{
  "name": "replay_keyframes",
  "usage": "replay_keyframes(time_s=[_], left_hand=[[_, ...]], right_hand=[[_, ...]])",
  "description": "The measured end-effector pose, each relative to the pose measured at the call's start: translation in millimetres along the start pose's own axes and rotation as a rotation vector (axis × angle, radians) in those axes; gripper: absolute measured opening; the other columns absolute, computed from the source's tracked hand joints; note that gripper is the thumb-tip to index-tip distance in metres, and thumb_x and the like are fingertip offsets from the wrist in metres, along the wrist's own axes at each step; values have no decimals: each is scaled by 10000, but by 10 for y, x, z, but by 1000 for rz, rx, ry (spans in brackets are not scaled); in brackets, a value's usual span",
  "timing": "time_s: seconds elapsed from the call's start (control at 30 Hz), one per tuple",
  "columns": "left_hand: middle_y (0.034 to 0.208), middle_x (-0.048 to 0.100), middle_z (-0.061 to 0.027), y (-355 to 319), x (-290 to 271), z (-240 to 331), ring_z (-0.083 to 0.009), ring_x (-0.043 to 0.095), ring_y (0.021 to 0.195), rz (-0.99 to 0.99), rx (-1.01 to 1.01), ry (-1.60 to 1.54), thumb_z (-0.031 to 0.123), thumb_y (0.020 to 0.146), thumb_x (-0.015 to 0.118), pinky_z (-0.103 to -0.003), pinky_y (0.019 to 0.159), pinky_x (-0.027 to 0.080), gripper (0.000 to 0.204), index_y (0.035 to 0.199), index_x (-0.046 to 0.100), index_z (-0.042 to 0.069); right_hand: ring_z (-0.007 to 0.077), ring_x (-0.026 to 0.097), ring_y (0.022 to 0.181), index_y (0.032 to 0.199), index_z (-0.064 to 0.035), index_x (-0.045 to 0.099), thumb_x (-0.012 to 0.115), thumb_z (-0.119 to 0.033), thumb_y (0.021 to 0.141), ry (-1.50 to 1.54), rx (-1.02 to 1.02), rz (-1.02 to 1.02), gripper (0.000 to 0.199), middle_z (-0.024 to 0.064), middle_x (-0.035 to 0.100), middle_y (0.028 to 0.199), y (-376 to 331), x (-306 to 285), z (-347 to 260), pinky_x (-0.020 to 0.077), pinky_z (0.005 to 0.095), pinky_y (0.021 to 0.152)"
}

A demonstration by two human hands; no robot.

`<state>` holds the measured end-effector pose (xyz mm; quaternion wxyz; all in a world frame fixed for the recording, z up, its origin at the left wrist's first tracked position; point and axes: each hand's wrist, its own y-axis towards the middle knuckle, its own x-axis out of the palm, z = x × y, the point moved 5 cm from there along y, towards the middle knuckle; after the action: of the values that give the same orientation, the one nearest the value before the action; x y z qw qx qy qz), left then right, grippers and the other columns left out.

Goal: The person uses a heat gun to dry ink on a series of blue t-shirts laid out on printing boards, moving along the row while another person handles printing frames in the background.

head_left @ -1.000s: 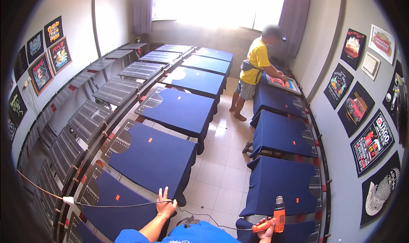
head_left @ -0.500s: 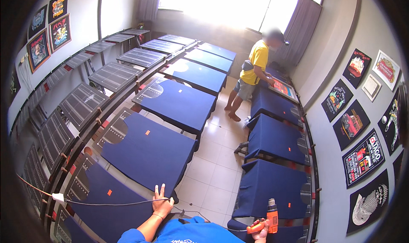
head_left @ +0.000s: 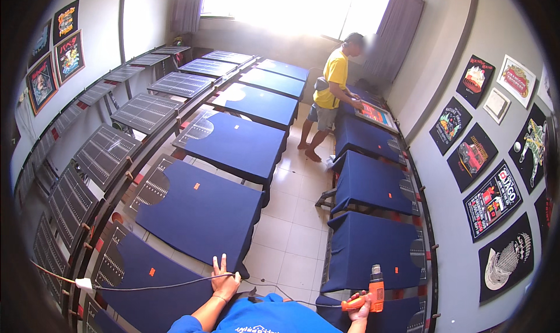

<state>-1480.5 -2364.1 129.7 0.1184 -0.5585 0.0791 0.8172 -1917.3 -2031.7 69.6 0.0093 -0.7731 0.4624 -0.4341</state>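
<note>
My right hand [head_left: 360, 307] is closed round the orange handle of a heat gun [head_left: 376, 292], its metal nozzle pointing up. It is above the nearest dark blue T-shirt [head_left: 367, 318] in the right row. At the lower middle, my left hand [head_left: 224, 280] has its fingers stretched out and apart by the corner of a dark blue T-shirt [head_left: 146, 274] laid over a board. A dark cable [head_left: 151, 287] crosses at this hand, by the thumb; whether the thumb presses it is unclear. The cable runs left to a white plug connector [head_left: 84, 283] and right toward the heat gun.
Boards covered with navy shirts [head_left: 198, 207] stand in rows on both sides of a white tiled aisle [head_left: 280, 234]. Bare dark boards [head_left: 108, 152] line the left. Further up, a person in a yellow shirt [head_left: 335, 79] bends over a printing screen [head_left: 376, 116]. Framed prints [head_left: 493, 201] hang on the right wall.
The view has swung slightly, so most things sit further left. The heat gun is a little higher and further right in the picture. Both hands keep their pose.
</note>
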Motion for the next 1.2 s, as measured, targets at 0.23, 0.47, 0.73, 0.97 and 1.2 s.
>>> replay_keyframes(time_s=[0.23,0.47,0.73,0.97,1.2], left_hand=[[1558,233,-93,-28,13,-45,-395,138,1425,89,10,7,356,801,599,-482,964,405,348,846,761,50],[1560,232,-83,-16,-50,-15,-377,129,1433,55,-32,-51,350,805,586,-482,972,401,350,909,760,65],[1539,237,-142,-23,-90,2,-380,224,1397,-7,-18,-26,320,772,636,-472,1011,390,755,1420,375,31],[1558,237,-68,2,-45,-21,-370,132,1431,79,-4,-8,333,812,584,-475,968,403,362,921,741,26],[1560,238,-73,9,-55,-21,-377,124,1434,27,-13,-37,341,809,593,-491,969,406,356,879,750,29]], right_hand=[[196,629,804,1064,-179,577,718,-349,802,37,12,-1,343,32,636,888,-22,77,27,545,420,725],[192,634,805,1057,-180,579,703,-322,817,28,16,-7,306,31,636,887,-57,93,29,544,414,725],[188,620,801,1077,-179,572,705,-338,818,17,20,4,332,30,627,885,-36,84,49,542,394,730],[184,621,799,1062,-179,581,709,-348,814,13,-11,19,326,28,624,880,-54,83,42,541,386,717],[184,621,784,1056,-175,568,716,-351,814,31,-14,48,334,29,625,865,-63,132,44,541,388,710]])
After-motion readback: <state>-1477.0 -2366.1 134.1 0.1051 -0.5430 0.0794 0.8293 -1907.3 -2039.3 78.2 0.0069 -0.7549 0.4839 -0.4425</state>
